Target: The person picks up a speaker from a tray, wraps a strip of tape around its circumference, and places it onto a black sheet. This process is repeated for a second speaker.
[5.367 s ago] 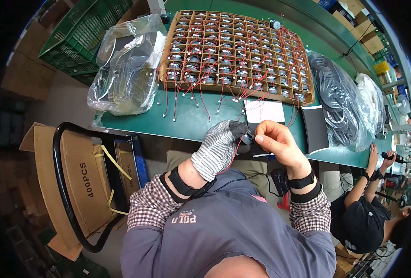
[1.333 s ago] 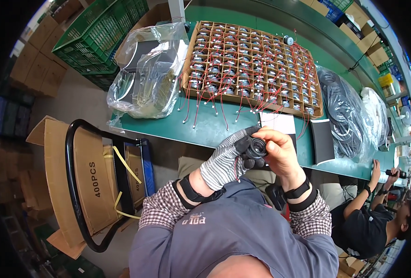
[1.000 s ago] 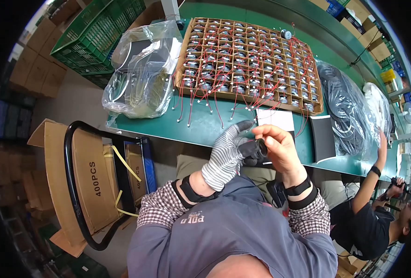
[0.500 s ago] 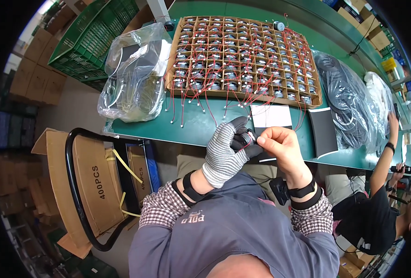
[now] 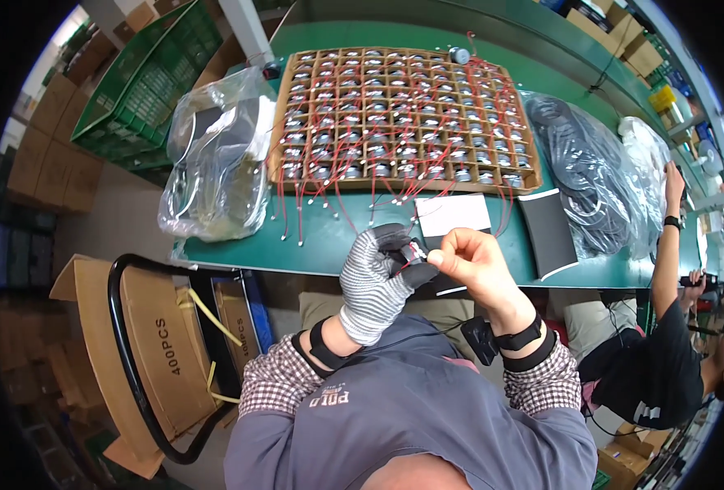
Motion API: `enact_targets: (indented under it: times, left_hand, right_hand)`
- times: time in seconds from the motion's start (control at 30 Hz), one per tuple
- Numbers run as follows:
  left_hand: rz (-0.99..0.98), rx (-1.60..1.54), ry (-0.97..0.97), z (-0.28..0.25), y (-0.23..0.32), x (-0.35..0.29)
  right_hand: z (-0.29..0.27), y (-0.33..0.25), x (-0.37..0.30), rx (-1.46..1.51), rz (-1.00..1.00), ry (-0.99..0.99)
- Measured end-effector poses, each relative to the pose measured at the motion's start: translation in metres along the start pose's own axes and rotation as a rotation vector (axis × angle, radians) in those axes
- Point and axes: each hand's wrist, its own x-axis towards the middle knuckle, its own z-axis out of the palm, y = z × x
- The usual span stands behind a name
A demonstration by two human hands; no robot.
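My left hand (image 5: 370,287), in a grey-striped glove with dark fingertips, is closed around a small round speaker (image 5: 412,251) with a red wire. It holds the speaker above my lap, in front of the table edge. My bare right hand (image 5: 483,269) meets it from the right, thumb and index finger pinched at the speaker's side. Whatever lies between those fingertips is too small to make out. Beyond my hands, a divided cardboard tray (image 5: 532,181) holds many similar speakers, their red wires and white connectors hanging over its near side.
A white sheet (image 5: 453,215) and a curved black sheet (image 5: 548,234) lie on the green table (image 5: 313,245). Clear plastic bags (image 5: 215,184) flank the tray. One loose speaker (image 5: 459,55) sits on its far edge. A flattened carton (image 5: 166,343) stands left; a co-worker (image 5: 652,376) sits right.
The whole view has shifted, so the table and tray appear farther left and slightly lower. My hands stay together at the speaker, which looks slightly turned.
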Motion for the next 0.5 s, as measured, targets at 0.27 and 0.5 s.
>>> enact_targets:
  times: [0.27,0.5]
  left_hand:
    - [-0.203,-0.288,-0.088,0.049,0.016,0.025]
    - [-0.248,-0.331,-0.302,0.074,-0.019,0.041]
  right_hand:
    - [0.006,-0.007,0.001,0.226,-0.572,0.13]
    - [-0.03,0.0,0.001,0.364,-0.584,0.198]
